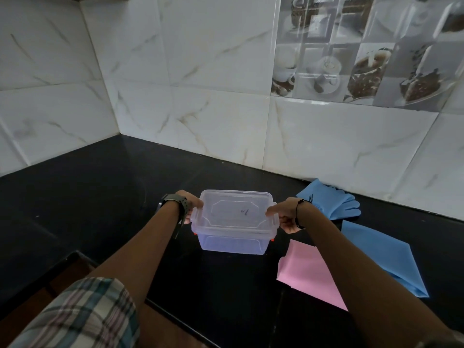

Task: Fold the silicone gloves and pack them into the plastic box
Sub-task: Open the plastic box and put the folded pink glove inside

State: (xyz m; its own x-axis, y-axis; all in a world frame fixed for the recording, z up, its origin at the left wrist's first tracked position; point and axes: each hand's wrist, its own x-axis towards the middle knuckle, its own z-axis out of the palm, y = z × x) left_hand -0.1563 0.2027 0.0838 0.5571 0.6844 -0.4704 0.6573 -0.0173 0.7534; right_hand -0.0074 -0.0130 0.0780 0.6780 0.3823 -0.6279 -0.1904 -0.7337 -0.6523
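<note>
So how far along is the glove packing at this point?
Nothing looks packed yet. The clear plastic box appears empty with its lid on. Left hand and right hand grip its two ends. Blue gloves and the pink glove lie unfolded on the counter; opening, folding and packing remain.

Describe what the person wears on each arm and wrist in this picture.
The left wrist carries a dark watch with a perforated strap. The right wrist has a thin black cord bracelet with loose ends. Both forearms are bare. A short checked sleeve in white, teal and pink covers the left upper arm. No rings can be made out on the fingers.
</note>
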